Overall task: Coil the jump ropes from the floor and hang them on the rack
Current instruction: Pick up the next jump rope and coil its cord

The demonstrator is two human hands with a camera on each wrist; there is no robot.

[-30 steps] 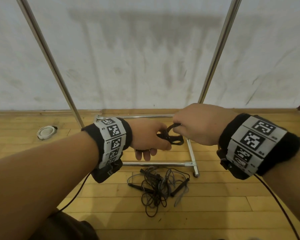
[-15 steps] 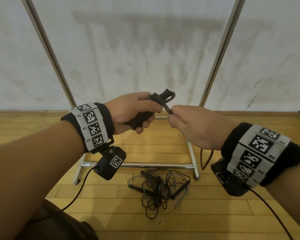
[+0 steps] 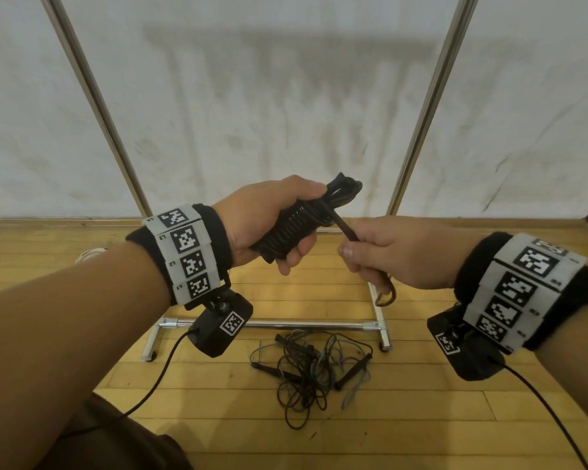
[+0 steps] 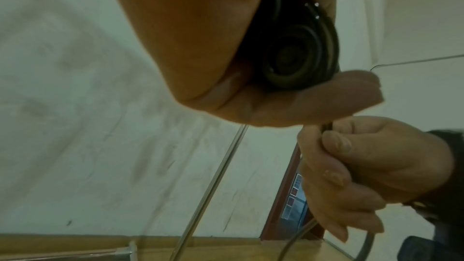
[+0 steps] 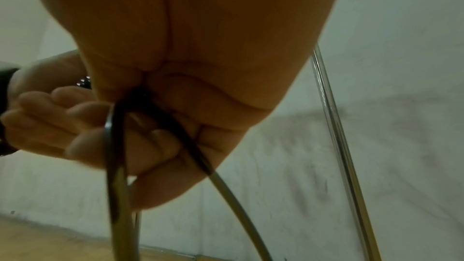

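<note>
Wooden floorboards (image 3: 421, 415) run up to a stained white wall (image 3: 269, 96). Nearest the person, a tangle of jump ropes (image 3: 311, 362) lies on the boards, black handles poking out of the grey and black cord, just in front of the rack's base bar. Above it, the left hand (image 3: 269, 222) has its fingers and thumb wrapped round a tightly wound black rope bundle (image 3: 296, 222), held tilted with a few loops sticking out at its upper end. The right hand (image 3: 398, 256), just beside it, pinches the loose end of that same rope (image 3: 345, 228) between thumb and curled fingers, and a short loop hangs below the fist. Behind both hands stands the metal rack (image 3: 421, 106), its two shiny uprights rising against the wall. At far left a small white round thing (image 3: 89, 255) lies on the floor, too hidden to name.
</note>
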